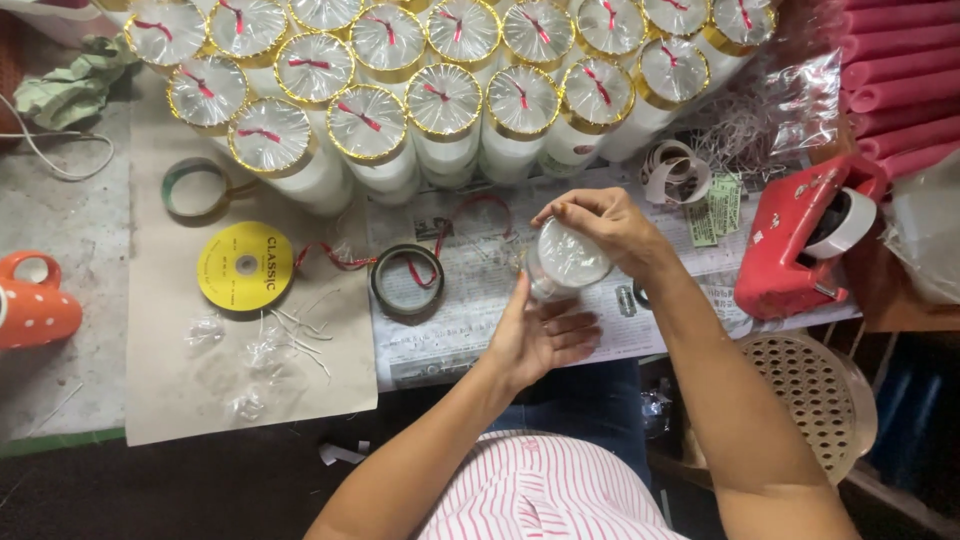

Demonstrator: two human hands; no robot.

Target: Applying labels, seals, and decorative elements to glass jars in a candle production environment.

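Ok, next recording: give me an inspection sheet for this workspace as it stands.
Surface: table under brown paper and newspaper.
Job's things: white candle jar covered in clear film; finished jars with gold bands and red ribbon massed at the back.
Clutter: yellow ribbon spool, tape roll, red tape dispenser, orange mug, film scraps.
Hands: left hand cradles the jar from below; right hand pinches its top.
Cables: white cord, far left.
Surroundings: perforated stool, red rolls.
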